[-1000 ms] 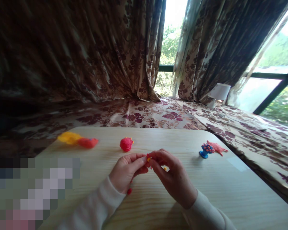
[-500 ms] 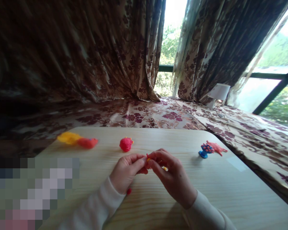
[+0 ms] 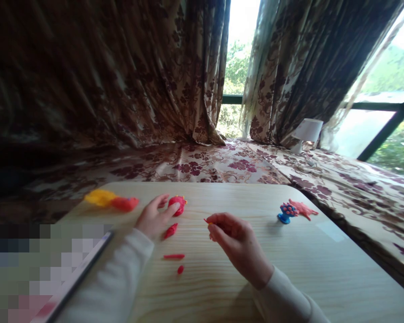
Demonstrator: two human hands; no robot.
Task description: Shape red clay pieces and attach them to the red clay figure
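My left hand (image 3: pixel 154 218) reaches forward over the light wooden table (image 3: pixel 323 273), with finger and thumb closing around a red clay ball (image 3: pixel 177 204) that has small yellow bits on it. My right hand (image 3: pixel 234 237) hovers at mid-table, its fingertips pinched on a tiny red and yellow clay piece (image 3: pixel 208 221). Three small red clay bits lie near my left wrist: a pointed bit (image 3: pixel 170 231), a thin strip (image 3: pixel 174 256) and a little blob (image 3: pixel 180 269).
A yellow clay lump (image 3: pixel 99 197) joined to a red one (image 3: pixel 124 203) lies at the far left. A blue clay figure with pink dots (image 3: pixel 286 211) and a pink flat shape (image 3: pixel 303 208) stand at the right. Floral cloth, curtains and a small white lamp (image 3: pixel 306 132) lie beyond.
My left hand let go of the small piece and reached forward-left to the red ball. The right hand stayed, still pinching the piece. Red bits under my left hand came into view.
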